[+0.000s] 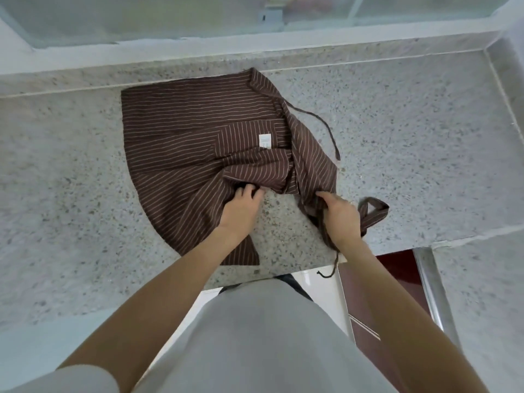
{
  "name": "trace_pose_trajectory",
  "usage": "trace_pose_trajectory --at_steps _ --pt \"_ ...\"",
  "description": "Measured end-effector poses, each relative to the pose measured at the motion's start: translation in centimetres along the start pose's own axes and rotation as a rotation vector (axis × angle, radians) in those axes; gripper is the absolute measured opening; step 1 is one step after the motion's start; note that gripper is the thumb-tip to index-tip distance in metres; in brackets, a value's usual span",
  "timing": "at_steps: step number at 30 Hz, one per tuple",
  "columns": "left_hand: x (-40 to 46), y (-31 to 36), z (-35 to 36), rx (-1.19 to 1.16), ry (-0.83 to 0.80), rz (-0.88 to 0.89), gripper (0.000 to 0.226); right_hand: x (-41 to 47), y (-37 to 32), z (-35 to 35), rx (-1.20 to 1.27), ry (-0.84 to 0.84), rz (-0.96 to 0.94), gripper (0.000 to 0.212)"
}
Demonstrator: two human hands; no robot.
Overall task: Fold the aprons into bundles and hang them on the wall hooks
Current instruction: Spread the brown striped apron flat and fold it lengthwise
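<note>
Gripping a brown pinstriped apron (198, 137) w/ both hands, a person in a pale grey top bends over a speckled terrazzo counter (71, 194). The left hand (241, 205) has its fingers curled into a bunched fold at the cloth's near edge; the right hand (340, 214) is clenched round the gathered right side of the fabric, approx. where a thin cord (336, 263) trails down past the counter's front lip. The apron lies partly flat, its far corner touching the raised ledge at the back of the counter, its near left flap reaching the front edge. A small white label (265, 140) shows near the middle, beside a folded-over panel. A second thin tie (323, 124) curves across the stone to the right of the cloth, and a wide brown strap loop (373, 212) sits just beside the right wrist. Behind the ledge: frosted window panes (141, 18). Below right: a dark red panel (397, 268) and a metal rail (433, 287).
</note>
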State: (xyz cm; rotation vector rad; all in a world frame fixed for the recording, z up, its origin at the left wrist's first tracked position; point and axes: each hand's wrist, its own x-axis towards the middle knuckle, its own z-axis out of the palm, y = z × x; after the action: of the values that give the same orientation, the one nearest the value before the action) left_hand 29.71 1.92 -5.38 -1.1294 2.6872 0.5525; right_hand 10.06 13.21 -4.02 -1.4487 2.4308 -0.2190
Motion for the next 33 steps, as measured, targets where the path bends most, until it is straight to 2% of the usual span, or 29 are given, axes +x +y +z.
trace_pose_trajectory --at_steps 3,5,7,10,11,12,14,15,17,19,22,24,29,33 --pt "-0.6 -0.4 0.1 -0.112 -0.013 0.005 0.061 2.4 1.1 -3.3 0.305 0.079 -0.024 0.040" --pt "-1.6 -0.5 -0.1 -0.178 0.034 0.033 0.057 4.4 2.6 -5.7 0.372 0.129 0.021 0.038" --pt "-2.8 -0.8 -0.1 -0.172 0.088 0.044 0.054 6.4 4.4 -7.6 0.349 0.041 0.035 0.039" --pt "-4.5 -0.8 0.2 -0.161 0.154 -0.023 0.043 7.6 6.0 -8.8 0.311 -0.226 -0.034 0.051" --pt "-5.2 -0.4 0.2 -0.154 0.186 -0.047 0.037 7.2 5.8 -8.6 0.267 -0.203 -0.106 0.050" --pt "-5.7 0.0 0.2 -0.143 0.215 -0.068 0.032 6.7 5.4 -8.3 0.222 -0.091 -0.217 0.047" --pt "-6.5 0.9 0.2 -0.134 0.252 -0.084 0.035 5.1 4.0 -7.2 0.167 0.128 -0.454 0.042" --pt "-6.9 1.3 0.2 -0.144 0.259 -0.084 0.038 4.4 3.1 -6.3 0.156 0.156 -0.560 0.037" --pt "-7.5 2.1 0.1 -0.178 0.287 -0.108 0.036 3.4 1.7 -4.3 0.092 0.058 -0.765 0.029" --pt "-8.2 2.2 0.2 -0.204 0.331 -0.125 0.031 2.6 0.9 -2.3 -0.045 -0.079 -0.873 0.024" --pt "-9.7 2.5 0.2 -0.242 0.390 -0.154 0.029 2.1 1.4 -0.8 -0.293 -0.299 -0.758 0.047" --pt "-10.4 2.8 0.2 -0.266 0.379 -0.183 0.031 2.4 2.4 -0.4 -0.368 -0.342 -0.626 0.058" --pt "-12.0 3.5 0.3 -0.361 0.237 -0.418 0.015 0.9 2.2 -0.2 -0.374 -0.160 -0.615 0.039" --pt "-12.8 3.5 0.2 -0.377 0.186 -0.436 0.022 -2.3 -0.2 1.1 -0.209 -0.004 -0.780 0.046"
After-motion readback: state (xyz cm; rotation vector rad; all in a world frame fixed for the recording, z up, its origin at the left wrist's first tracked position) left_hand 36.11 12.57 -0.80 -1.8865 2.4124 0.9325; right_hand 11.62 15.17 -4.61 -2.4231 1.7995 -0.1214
